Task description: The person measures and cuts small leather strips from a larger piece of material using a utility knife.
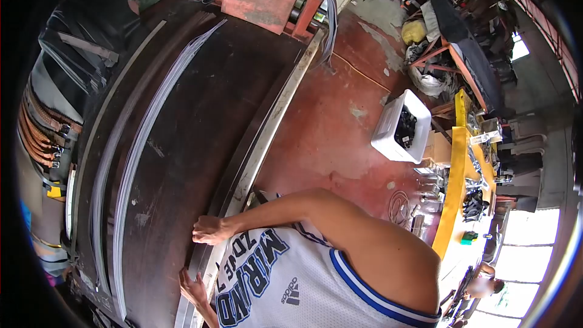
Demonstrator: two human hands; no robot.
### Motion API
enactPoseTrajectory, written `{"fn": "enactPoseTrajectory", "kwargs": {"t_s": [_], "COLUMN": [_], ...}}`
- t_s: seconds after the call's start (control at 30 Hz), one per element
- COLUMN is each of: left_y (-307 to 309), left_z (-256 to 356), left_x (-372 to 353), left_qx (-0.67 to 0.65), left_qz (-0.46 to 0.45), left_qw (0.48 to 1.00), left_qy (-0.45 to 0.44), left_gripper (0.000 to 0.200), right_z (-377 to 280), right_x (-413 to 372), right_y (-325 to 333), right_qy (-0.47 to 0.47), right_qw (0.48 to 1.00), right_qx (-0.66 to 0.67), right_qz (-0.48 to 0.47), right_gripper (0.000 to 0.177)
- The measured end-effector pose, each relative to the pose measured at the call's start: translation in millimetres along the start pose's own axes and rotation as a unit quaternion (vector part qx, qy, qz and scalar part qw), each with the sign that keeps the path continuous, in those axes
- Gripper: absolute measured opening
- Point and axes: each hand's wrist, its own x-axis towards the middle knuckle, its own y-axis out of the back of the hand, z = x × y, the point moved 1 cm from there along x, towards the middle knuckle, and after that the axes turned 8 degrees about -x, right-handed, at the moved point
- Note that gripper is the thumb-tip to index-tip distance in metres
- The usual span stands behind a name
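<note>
My right hand (209, 229) is curled closed at the near edge of the dark worktop (182, 140), over a long dark strip (243, 157) lying along that edge. What its fingers hold is hidden. Lower down, my left hand (193, 288) rests at the same edge with thumb and fingers apart, touching the dark surface. A pale worn rail (267, 141) borders the worktop beside both hands. Long bundles of thin grey strips (144, 127) lie lengthwise across the worktop, beyond the hands.
A red metal block (258, 1) stands at the worktop's far end, with grey strips draped behind it. Brown belts (37, 130) hang at the left. On the red floor is a white bin (388, 126). A yellow-edged bench (452, 188) and a person (483, 285) are at right.
</note>
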Motion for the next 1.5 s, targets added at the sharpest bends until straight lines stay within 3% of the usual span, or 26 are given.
{"fn": "enactPoseTrajectory", "kwargs": {"t_s": [0.2, 0.23, 0.27, 0.3, 0.33, 0.37, 0.4, 0.43, 0.5, 0.57, 0.63, 0.7, 0.83, 0.87, 0.9, 0.97, 1.13, 1.27, 1.4, 1.5], "left_y": [1.4, -4.3, -3.0, 3.8, 3.1, -5.4, -6.5, -4.8, -2.5, -1.8, -0.2, -10.9, -5.4, -15.4, -7.9, -6.5, 18.3, 41.3, 56.5, 59.8], "left_z": [0.7, -6.3, -8.0, 2.2, -1.8, -12.9, -10.7, -7.5, -3.2, -0.7, 0.6, -14.8, -30.2, -42.6, -41.4, -56.9, -125.8, -190.9, -220.9, -218.1], "left_x": [-1.9, -6.5, -7.8, -2.7, -3.7, -6.5, -7.2, -7.5, -5.9, -1.3, -3.7, -6.6, -15.5, -23.4, -21.2, -34.9, -92.3, -140.2, -159.1, -154.2], "left_qx": [0.002, 0.079, 0.054, 0.0, -0.018, -0.017, -0.007, 0.004, -0.01, -0.021, -0.014, -0.017, -0.005, 0.017, -0.014, -0.02, 0.096, 0.116, 0.133, 0.129], "left_qz": [-0.011, 0.059, 0.013, -0.03, -0.021, 0.006, 0.012, 0.016, 0.01, 0.007, -0.021, -0.032, -0.085, -0.009, -0.023, 0.026, 0.025, 0.045, 0.059, 0.033], "left_qw": [0.999, 0.994, 0.998, 0.998, 0.999, 1.0, 1.0, 1.0, 1.0, 1.0, 0.999, 0.998, 0.995, 1.0, 1.0, 0.999, 0.994, 0.985, 0.981, 0.98], "left_qy": [0.046, -0.05, 0.006, 0.063, 0.03, -0.014, -0.019, -0.024, -0.008, 0.012, 0.039, 0.042, 0.052, -0.025, 0.01, -0.022, 0.049, 0.118, 0.132, 0.149], "left_gripper": [0.044, 0.044, 0.045, 0.044, 0.043, 0.045, 0.048, 0.051, 0.054, 0.058, 0.059, 0.057, 0.056, 0.062, 0.067, 0.07, 0.041, 0.046, 0.047, 0.044], "right_z": [3.0, 0.9, 1.1, 5.4, 13.6, 25.1, 40.8, 55.6, 87.8, 130.4, 171.4, 194.1, 193.8, 183.6, 175.5, 159.1, 150.4, 155.7, 145.2, 90.6], "right_x": [-5.1, -7.1, -11.2, -16.8, -20.8, -33.6, -46.1, -65.5, -99.2, -137.5, -170.7, -191.0, -179.2, -170.1, -163.9, -150.0, -153.8, -160.4, -154.9, -106.4], "right_y": [-26.7, -18.6, -9.4, -1.3, 3.4, 10.2, 28.9, 41.3, 84.1, 91.2, 99.3, 111.4, 95.2, 96.5, 94.9, 90.5, 97.8, 111.1, 119.1, 113.1], "right_qy": [0.032, 0.034, 0.016, 0.015, -0.02, -0.031, -0.065, -0.096, -0.144, -0.189, -0.192, -0.175, -0.184, -0.198, -0.184, -0.19, -0.222, -0.271, -0.296, -0.234], "right_qw": [0.996, 0.996, 0.992, 0.998, 0.998, 0.998, 0.997, 0.994, 0.98, 0.965, 0.968, 0.973, 0.972, 0.97, 0.97, 0.967, 0.95, 0.926, 0.895, 0.951], "right_qx": [0.023, 0.001, 0.016, -0.017, 0.03, -0.023, -0.021, -0.05, -0.124, -0.179, -0.16, -0.15, -0.137, -0.123, -0.144, -0.144, -0.163, -0.186, -0.223, -0.101], "right_qz": [0.078, 0.08, 0.122, 0.061, 0.056, 0.043, -0.04, -0.001, -0.061, -0.031, 0.024, 0.013, -0.056, -0.07, -0.072, -0.094, -0.147, -0.184, -0.247, -0.175], "right_gripper": [0.026, 0.028, 0.018, 0.026, 0.019, 0.013, 0.015, 0.014, 0.014, 0.011, 0.015, 0.024, 0.04, 0.041, 0.042, 0.041, 0.045, 0.049, 0.084, 0.078]}}
